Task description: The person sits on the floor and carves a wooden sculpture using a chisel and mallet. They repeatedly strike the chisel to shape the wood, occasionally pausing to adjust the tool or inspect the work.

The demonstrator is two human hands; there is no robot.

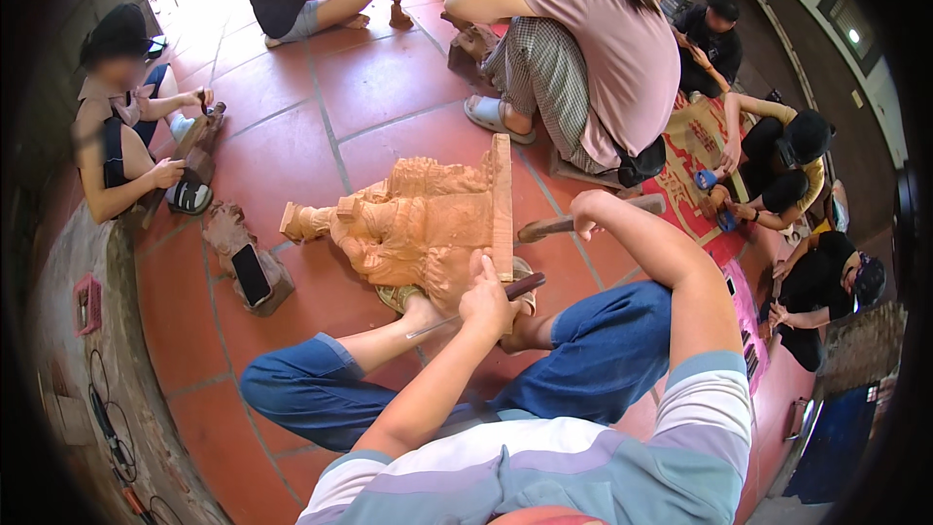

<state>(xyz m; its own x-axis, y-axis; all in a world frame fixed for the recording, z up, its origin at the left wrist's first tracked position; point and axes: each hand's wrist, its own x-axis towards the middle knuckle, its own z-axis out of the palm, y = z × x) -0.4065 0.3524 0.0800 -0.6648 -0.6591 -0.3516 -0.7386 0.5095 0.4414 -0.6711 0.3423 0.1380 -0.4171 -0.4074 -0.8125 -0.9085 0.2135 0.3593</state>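
Observation:
A carved wooden statue (418,219) lies on its side on the tiles before me. Its flat base (501,209) faces right, and its narrower end points left. My left hand (486,301) is closed round a chisel (525,285), close to the base's lower corner. The chisel's dark handle points right, its thin metal blade left toward my shin. To the right of the base, my right hand (587,214) bends over a wooden mallet (554,226), with its fingers curled down around it. My right forearm rests near my raised knee.
A phone (251,275) lies on a rough wood block (272,297) at left. A person with a wood piece (199,151) sits beyond it. Another person in pink (622,58) squats close ahead. Several people work at right by a red mat (685,160). A low ledge (107,262) runs along the left.

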